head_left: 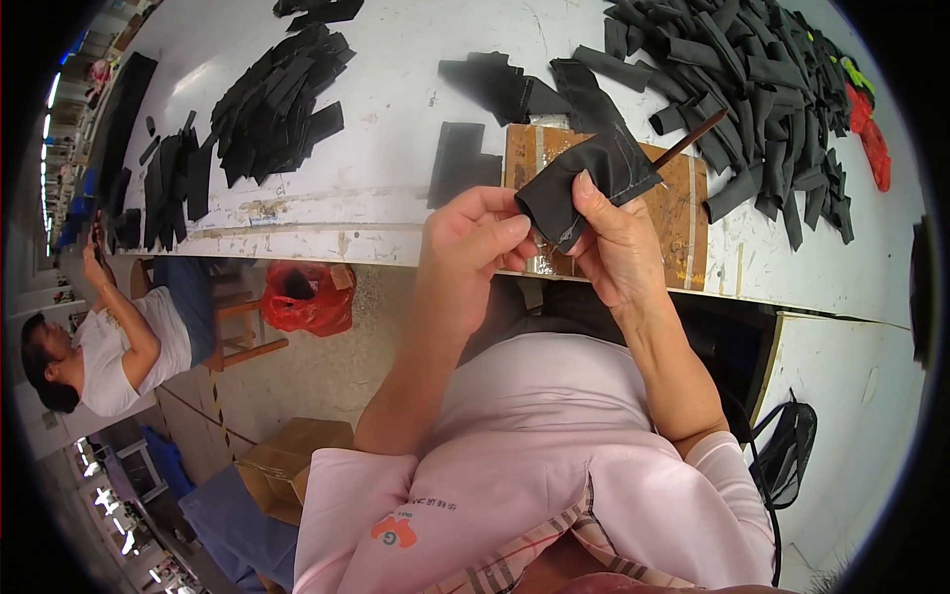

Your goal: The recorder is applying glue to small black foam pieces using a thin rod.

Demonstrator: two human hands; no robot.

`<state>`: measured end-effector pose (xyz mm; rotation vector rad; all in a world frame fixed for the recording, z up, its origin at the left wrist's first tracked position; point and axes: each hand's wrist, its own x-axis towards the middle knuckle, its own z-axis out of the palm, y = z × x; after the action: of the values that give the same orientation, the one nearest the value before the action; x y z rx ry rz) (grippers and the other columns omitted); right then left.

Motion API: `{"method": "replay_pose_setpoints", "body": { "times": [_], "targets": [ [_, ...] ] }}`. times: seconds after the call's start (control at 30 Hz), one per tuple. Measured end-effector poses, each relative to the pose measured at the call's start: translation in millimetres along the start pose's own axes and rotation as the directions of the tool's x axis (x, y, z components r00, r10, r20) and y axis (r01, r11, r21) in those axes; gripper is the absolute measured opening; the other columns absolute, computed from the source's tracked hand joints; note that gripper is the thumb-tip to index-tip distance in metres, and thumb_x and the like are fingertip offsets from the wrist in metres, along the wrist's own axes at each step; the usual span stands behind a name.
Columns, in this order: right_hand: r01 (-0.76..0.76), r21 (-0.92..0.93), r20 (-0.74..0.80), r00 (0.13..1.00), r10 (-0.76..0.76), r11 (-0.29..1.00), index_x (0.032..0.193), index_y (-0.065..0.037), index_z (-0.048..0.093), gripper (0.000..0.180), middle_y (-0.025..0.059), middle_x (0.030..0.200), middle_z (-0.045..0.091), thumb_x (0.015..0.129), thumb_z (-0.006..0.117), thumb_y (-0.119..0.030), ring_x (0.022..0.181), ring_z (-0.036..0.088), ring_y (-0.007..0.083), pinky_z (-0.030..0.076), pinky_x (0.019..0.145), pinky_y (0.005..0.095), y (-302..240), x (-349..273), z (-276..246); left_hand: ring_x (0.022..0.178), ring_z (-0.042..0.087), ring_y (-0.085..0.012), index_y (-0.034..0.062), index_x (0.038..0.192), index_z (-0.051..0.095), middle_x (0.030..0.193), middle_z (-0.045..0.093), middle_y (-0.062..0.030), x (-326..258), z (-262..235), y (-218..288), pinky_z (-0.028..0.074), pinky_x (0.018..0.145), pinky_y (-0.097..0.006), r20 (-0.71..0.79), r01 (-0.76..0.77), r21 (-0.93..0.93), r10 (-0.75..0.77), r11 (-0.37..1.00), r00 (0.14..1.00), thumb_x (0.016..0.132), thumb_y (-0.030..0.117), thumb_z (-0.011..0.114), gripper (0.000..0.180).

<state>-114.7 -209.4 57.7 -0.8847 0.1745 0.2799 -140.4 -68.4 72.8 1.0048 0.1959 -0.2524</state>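
Between my two hands is a black fabric piece (586, 176) with a pale line of stitching, held above the near edge of the table. My left hand (477, 236) pinches its left edge. The thumb of my right hand (623, 238) presses on top of it, with the fingers curled beneath. A slim brown pointed stick (691, 141) juts out past the fabric's right end; its other end is hidden. Under the fabric lies a brown cardboard sheet (686, 238) with clear tape across it.
Flat black fabric pieces (460, 158) lie left of the cardboard. A large heap of black fabric tubes (772, 99) covers the right, with a red bag (869, 139) beyond. Another black pile (272, 109) is at left. A seated person (139, 342) works at the table's left end.
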Motion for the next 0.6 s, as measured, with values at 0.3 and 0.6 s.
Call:
{"method": "replay_pose_setpoints", "body": {
  "times": [0.3,0.6],
  "targets": [
    [-0.141,-0.209,0.014,0.989,0.148,0.968,0.072,-0.006,0.055,0.018,0.0017,0.06,0.053,0.079,0.059,-0.021,0.044,0.044,0.0074,0.037,0.042,0.0197,-3,0,-3,0.056,0.052,-0.0065,-0.0044,0.085,0.056,0.068,0.057,-0.0043,4,4,-6,0.041,0.051,-0.017,-0.142,-0.137,0.227,0.171,0.964,0.975,0.076,0.0,0.053,0.01],
    [0.426,-0.825,0.304,0.888,-0.344,0.372,0.071,0.002,0.055,0.017,0.0079,0.058,0.047,0.069,0.065,-0.011,0.05,0.045,0.0169,0.037,0.048,0.0263,-8,-26,8,0.059,0.051,-0.0029,-0.0011,0.079,0.056,0.067,0.056,-0.0009,-7,7,-16,0.042,0.053,-0.016,-0.125,-0.271,0.549,0.398,0.791,0.909,0.073,-0.004,0.057,0.007]
  ]
}}
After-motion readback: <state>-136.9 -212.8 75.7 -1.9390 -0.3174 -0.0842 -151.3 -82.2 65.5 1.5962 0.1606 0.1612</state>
